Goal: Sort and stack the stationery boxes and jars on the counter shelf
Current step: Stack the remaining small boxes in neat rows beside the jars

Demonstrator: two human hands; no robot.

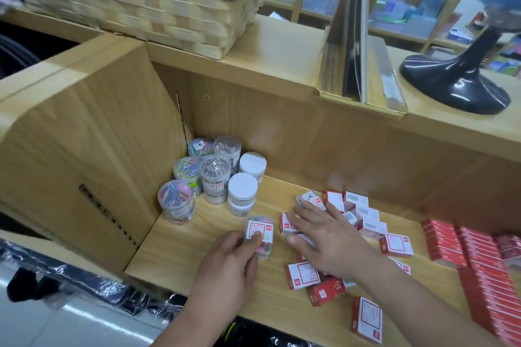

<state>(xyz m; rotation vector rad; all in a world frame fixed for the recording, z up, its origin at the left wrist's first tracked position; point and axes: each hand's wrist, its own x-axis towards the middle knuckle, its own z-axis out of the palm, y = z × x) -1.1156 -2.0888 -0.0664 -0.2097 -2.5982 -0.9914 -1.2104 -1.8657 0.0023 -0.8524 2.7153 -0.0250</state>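
Head view: lower centre, the left hand [228, 259] is pinching a clear clip box [260, 229]; the right hand [324, 239], fingers spread, is resting on scattered red-and-white boxes [396, 245]; jars [214, 175] are standing centre-left.

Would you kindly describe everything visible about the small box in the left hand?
The small clear box looks like transparent plastic, with a red-bordered white label on top and coloured clips showing through its edges. The left hand pinches its near end, low over the wooden shelf, left of the scattered red boxes.
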